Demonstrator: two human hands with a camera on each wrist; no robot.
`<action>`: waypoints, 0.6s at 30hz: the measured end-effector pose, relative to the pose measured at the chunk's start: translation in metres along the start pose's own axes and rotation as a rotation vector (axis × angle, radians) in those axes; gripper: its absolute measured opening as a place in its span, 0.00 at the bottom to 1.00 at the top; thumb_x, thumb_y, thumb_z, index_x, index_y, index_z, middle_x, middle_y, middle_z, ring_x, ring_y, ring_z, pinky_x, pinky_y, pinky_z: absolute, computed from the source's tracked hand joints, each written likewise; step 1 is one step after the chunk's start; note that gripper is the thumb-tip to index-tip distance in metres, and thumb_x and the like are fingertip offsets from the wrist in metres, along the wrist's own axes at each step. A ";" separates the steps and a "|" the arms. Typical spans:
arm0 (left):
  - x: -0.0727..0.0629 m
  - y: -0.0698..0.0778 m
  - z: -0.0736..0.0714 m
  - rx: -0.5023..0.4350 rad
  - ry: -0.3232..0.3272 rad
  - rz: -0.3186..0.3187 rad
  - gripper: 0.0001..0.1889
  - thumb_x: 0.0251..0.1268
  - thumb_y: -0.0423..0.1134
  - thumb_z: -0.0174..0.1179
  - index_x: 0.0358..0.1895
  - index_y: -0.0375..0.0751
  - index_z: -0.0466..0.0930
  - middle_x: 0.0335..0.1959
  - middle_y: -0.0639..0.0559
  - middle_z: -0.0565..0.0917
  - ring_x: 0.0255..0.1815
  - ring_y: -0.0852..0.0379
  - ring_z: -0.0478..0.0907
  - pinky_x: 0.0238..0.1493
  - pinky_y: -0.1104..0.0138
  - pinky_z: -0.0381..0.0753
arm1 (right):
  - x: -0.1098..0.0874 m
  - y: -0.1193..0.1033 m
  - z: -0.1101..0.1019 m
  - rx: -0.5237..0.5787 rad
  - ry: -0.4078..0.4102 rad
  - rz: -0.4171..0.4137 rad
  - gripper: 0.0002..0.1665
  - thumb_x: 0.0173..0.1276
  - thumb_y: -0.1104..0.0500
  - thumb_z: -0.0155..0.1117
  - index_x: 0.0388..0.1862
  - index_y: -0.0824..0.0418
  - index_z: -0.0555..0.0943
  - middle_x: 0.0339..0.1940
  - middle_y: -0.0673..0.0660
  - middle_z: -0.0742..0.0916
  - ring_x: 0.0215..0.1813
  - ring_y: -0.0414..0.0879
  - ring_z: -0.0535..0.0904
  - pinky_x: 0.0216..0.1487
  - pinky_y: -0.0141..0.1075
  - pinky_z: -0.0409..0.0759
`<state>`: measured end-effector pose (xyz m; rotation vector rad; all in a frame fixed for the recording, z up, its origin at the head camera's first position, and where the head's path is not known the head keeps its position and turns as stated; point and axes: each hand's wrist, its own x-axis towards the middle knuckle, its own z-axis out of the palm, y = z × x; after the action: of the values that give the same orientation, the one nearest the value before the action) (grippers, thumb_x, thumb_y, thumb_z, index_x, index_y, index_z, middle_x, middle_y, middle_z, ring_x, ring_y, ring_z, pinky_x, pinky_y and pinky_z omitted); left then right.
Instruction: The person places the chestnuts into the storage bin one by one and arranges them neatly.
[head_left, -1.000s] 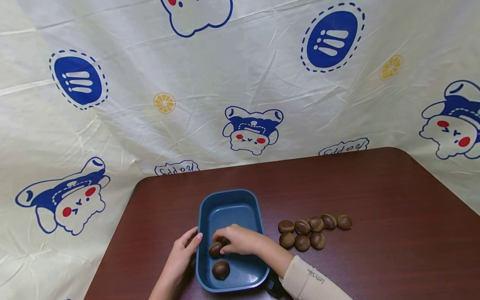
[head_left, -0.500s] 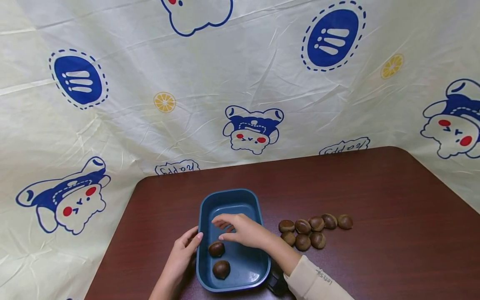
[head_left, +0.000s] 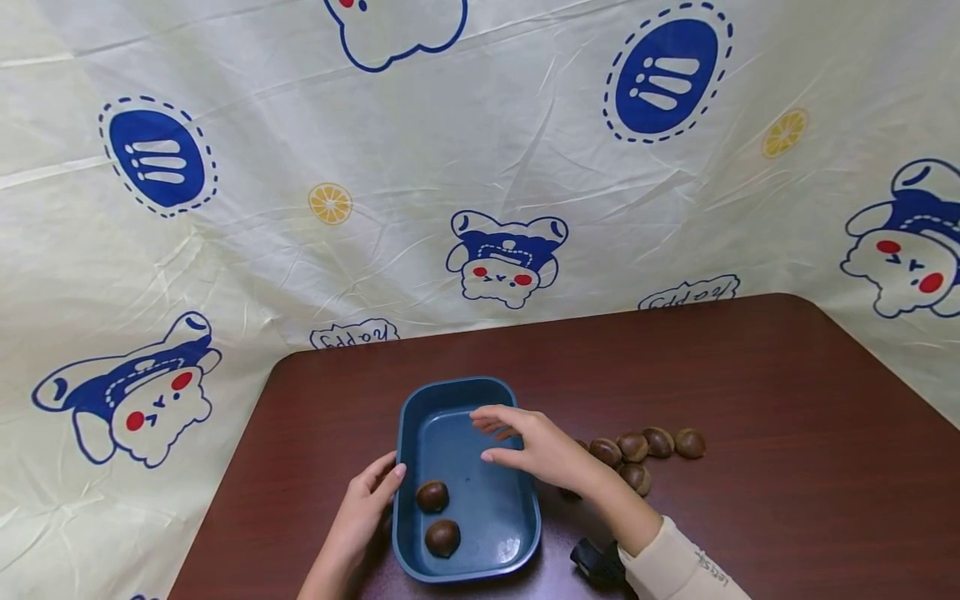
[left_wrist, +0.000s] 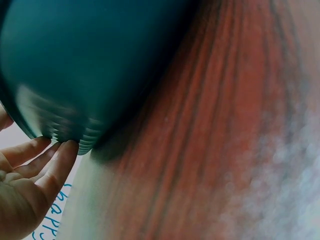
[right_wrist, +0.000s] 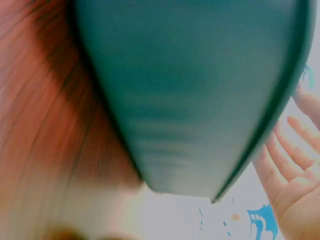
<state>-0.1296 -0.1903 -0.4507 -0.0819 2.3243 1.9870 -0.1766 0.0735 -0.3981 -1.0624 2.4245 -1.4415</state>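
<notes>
A blue rectangular tray (head_left: pixel 480 571) stands on the table with two brown chestnuts in its near left part: one chestnut (head_left: pixel 432 497) and, just nearer, another chestnut (head_left: pixel 442 538). My left hand (head_left: pixel 367 508) rests against the tray's left side, thumb at the rim. In the left wrist view the extended fingers (left_wrist: pixel 62 165) touch the tray's outer wall. My right hand (head_left: pixel 536 446) is over the tray's right rim, fingers spread and holding nothing. In the right wrist view, the tray's outer wall (right_wrist: pixel 190 100) fills the middle and the right hand's fingers (right_wrist: pixel 290 155) show beyond the rim.
Several more chestnuts (head_left: pixel 658 442) lie grouped on the dark red-brown table (head_left: pixel 787 500) right of the tray, some hidden behind my right hand and forearm. A black device (head_left: pixel 596 562) is at the right wrist. A white printed cloth (head_left: pixel 390 150) hangs behind the table.
My right hand has let go of a chestnut in the tray, risen, and moved right towards the tray's right rim. The left hand and tray stay put.
</notes>
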 end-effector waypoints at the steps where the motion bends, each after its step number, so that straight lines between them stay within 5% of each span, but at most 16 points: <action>1: 0.000 0.000 0.000 -0.001 -0.001 0.000 0.26 0.64 0.45 0.53 0.59 0.30 0.66 0.50 0.36 0.75 0.44 0.49 0.76 0.42 0.61 0.76 | -0.004 0.000 -0.004 -0.001 0.014 0.001 0.29 0.60 0.53 0.63 0.60 0.55 0.69 0.53 0.52 0.78 0.51 0.44 0.75 0.51 0.41 0.72; 8: 0.001 -0.001 0.000 -0.014 -0.004 0.005 0.26 0.65 0.44 0.52 0.59 0.29 0.66 0.50 0.36 0.75 0.44 0.48 0.76 0.42 0.61 0.76 | -0.034 0.009 -0.028 -0.007 0.091 0.030 0.29 0.60 0.51 0.62 0.59 0.56 0.69 0.52 0.54 0.79 0.52 0.52 0.75 0.49 0.47 0.72; 18: 0.000 0.000 -0.001 -0.017 -0.006 0.016 0.25 0.65 0.43 0.52 0.59 0.28 0.65 0.51 0.35 0.74 0.44 0.49 0.75 0.42 0.63 0.76 | -0.073 0.022 -0.052 -0.099 0.177 0.016 0.26 0.59 0.54 0.64 0.57 0.56 0.71 0.51 0.51 0.79 0.50 0.47 0.76 0.46 0.45 0.74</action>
<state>-0.1297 -0.1907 -0.4502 -0.0580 2.3114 2.0119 -0.1561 0.1628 -0.4047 -0.9696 2.6453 -1.4820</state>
